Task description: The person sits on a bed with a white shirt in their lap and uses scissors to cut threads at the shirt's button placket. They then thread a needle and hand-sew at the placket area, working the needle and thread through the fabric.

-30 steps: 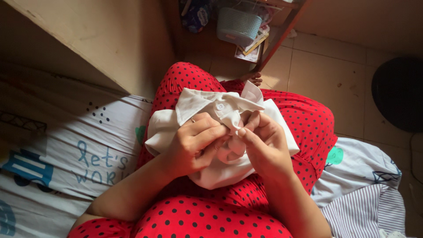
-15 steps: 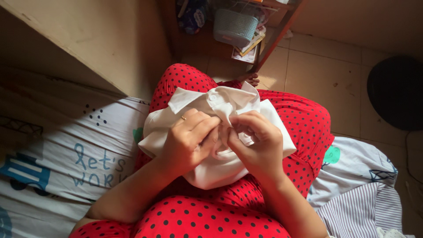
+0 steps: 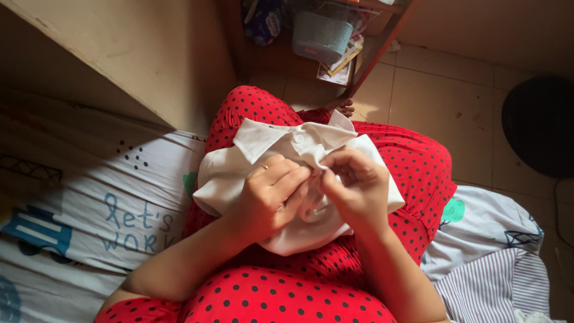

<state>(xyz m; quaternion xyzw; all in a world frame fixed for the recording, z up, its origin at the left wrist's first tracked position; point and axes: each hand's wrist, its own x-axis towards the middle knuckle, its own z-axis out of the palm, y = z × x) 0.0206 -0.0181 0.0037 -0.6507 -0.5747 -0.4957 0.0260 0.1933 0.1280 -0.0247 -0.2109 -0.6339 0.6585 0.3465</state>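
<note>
A white collared shirt [image 3: 251, 143] lies bunched on my lap, over red trousers with black dots [image 3: 412, 155]. A white button [image 3: 298, 138] shows on its collar band. My left hand [image 3: 269, 194], with a ring on one finger, grips the cloth from the left. My right hand [image 3: 356, 188] pinches the cloth's front edge just right of it. Both hands meet at the shirt's middle, fingertips touching. Anything small held between the fingers is hidden.
I sit on a bed with a printed sheet [image 3: 89, 203] at left and striped fabric [image 3: 508, 281] at lower right. A wooden panel [image 3: 137, 54] rises at upper left. A pale basket [image 3: 323, 36] and papers sit on a shelf above the tiled floor [image 3: 442, 90]. A dark round object [image 3: 538, 125] lies at right.
The shirt has been shifted in my lap so the collar and its button now show at top. My hands have moved closer together at the cloth's middle.
</note>
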